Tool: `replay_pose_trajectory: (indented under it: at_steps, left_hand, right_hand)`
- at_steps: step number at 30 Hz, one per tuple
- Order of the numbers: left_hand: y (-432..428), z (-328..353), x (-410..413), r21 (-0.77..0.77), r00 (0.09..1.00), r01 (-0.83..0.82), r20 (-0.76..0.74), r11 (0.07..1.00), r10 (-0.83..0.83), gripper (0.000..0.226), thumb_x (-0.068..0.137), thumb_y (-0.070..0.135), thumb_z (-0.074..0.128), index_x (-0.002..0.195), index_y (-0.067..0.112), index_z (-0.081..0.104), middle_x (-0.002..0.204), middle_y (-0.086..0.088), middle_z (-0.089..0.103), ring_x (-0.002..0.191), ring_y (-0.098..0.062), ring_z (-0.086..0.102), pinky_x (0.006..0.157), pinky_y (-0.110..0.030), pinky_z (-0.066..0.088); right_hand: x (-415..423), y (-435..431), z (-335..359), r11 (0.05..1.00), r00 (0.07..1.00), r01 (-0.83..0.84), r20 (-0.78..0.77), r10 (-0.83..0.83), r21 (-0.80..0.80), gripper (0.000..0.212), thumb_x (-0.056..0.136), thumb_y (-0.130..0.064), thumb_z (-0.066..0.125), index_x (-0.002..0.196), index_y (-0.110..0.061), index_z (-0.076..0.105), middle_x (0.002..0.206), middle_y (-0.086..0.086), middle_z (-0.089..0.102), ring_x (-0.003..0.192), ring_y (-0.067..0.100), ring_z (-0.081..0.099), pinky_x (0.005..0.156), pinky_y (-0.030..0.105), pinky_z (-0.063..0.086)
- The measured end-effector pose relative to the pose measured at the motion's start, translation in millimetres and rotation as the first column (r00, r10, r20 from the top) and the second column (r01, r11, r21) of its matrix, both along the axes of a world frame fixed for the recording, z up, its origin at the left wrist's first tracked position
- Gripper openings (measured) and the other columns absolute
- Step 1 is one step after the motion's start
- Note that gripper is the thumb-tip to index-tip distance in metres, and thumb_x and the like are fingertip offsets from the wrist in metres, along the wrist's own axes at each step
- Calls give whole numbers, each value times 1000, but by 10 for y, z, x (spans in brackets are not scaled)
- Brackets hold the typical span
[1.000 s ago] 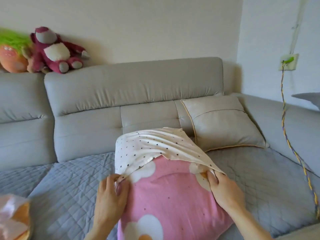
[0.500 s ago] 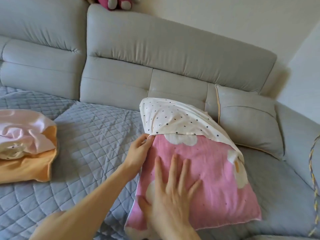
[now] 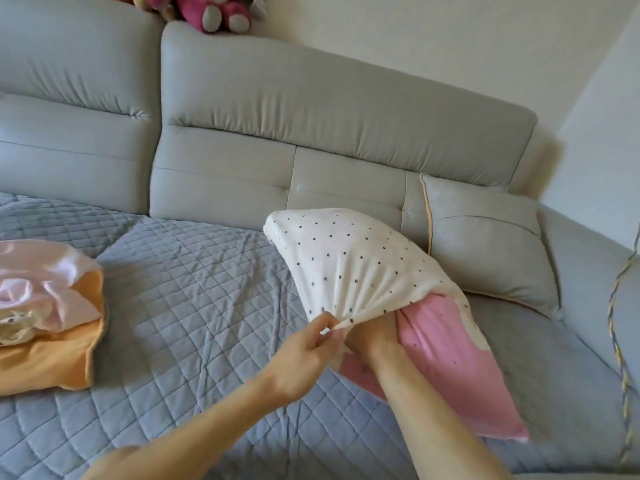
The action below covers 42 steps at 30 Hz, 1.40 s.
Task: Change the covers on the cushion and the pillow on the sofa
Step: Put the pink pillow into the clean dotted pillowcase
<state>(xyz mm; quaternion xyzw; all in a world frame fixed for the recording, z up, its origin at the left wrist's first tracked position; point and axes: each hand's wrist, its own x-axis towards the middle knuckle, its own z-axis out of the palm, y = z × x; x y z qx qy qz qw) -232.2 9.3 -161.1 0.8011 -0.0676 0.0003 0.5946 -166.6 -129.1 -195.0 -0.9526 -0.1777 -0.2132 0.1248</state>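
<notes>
The left hand (image 3: 311,344) pinches the gathered edge of the white dotted cover (image 3: 349,265) between thumb and fingertips. Just beside it, the right hand (image 3: 372,336) is pushed in under that edge, against the pink pillow (image 3: 446,351). Its fingers are hidden, so I cannot tell its grip. The cover wraps the pillow's end beyond both hands. A grey cushion (image 3: 485,244) leans on the sofa (image 3: 311,116) beyond the right hand. Folded cloths (image 3: 52,323) lie well apart, left of the left hand.
</notes>
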Motion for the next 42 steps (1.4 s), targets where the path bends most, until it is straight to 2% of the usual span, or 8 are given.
replay_pose_trajectory:
  at_steps: [2, 5, 12, 17, 23, 30, 37, 42]
  left_hand:
    - [234, -179, 102, 230, 989, -149, 29, 962, 146, 8, 104, 33, 42, 98, 31, 47, 74, 16, 66, 64, -11, 58, 64, -29, 49]
    - [456, -385, 136, 481, 993, -120, 57, 868, 106, 15, 98, 28, 53, 108, 33, 43, 75, 8, 66, 58, -10, 56, 61, -29, 46]
    - [261, -504, -126, 811, 989, 47, 46, 583, -143, 9, 99, 34, 39, 93, 27, 39, 93, 9, 58, 86, -20, 60, 70, -37, 49]
    - [212, 170, 150, 935, 995, -57, 81, 350, -55, 18, 87, 51, 46, 85, 32, 48, 95, 14, 60, 91, -16, 59, 72, -27, 36]
    - [-435, 880, 879, 916, 960, -166, 234, 366, -152, 25, 89, 54, 47, 96, 31, 54, 92, 13, 66, 87, -14, 62, 74, -31, 42]
    - [-1728, 644, 1593, 956, 861, -207, 280, 209, -425, 45, 94, 45, 45, 136, 27, 46, 132, 1, 49, 121, -23, 46, 96, -43, 40]
    - [-2380, 429, 1992, 963, 844, -261, 194, -67, -500, 26, 97, 20, 50, 118, 25, 63, 120, -1, 58, 114, -25, 55, 81, -38, 46]
    - [-2254, 502, 2092, 974, 908, -147, 201, 170, -368, 20, 95, 34, 47, 104, 33, 65, 108, 1, 66, 104, -29, 62, 76, -34, 43]
  right_hand:
    - [14, -83, -12, 987, 986, -90, -148, 69, -136, 23, 74, -39, 58, 89, -34, 75, 97, -11, 70, 94, 11, 68, 83, 30, 54]
    - [-162, -72, -19, 903, 933, -359, -126, 338, -236, 56, 82, -41, 54, 138, -40, 50, 146, -5, 45, 140, 21, 34, 118, 42, 24]
    - [-357, -698, 114, 910, 909, -414, -37, 415, 37, 40, 89, -47, 56, 124, -31, 67, 136, -11, 58, 128, 6, 48, 113, 31, 36]
    - [-85, -1495, 280, 888, 987, 144, -122, -100, 436, 68, 80, -74, 51, 127, -27, 61, 132, -7, 60, 128, 17, 50, 105, 41, 42]
    - [33, -1923, 272, 694, 655, 609, -737, -166, 385, 130, 46, -107, 38, 147, -25, 37, 147, 5, 46, 131, 30, 47, 107, 49, 40]
    - [-68, -2129, 259, 548, 561, 702, -828, -30, 456, 117, 55, -94, 56, 138, -11, 51, 135, 9, 58, 118, 27, 58, 102, 38, 46]
    - [32, -2117, 96, 296, 704, 639, -695, 147, 710, 47, 66, -49, 86, 102, -24, 69, 94, -8, 71, 85, 9, 67, 71, 24, 52]
    - [24, -1891, 127, 103, 813, 516, -524, 253, 850, 40, 72, -26, 85, 103, -36, 63, 101, -11, 69, 92, 8, 66, 85, 32, 55]
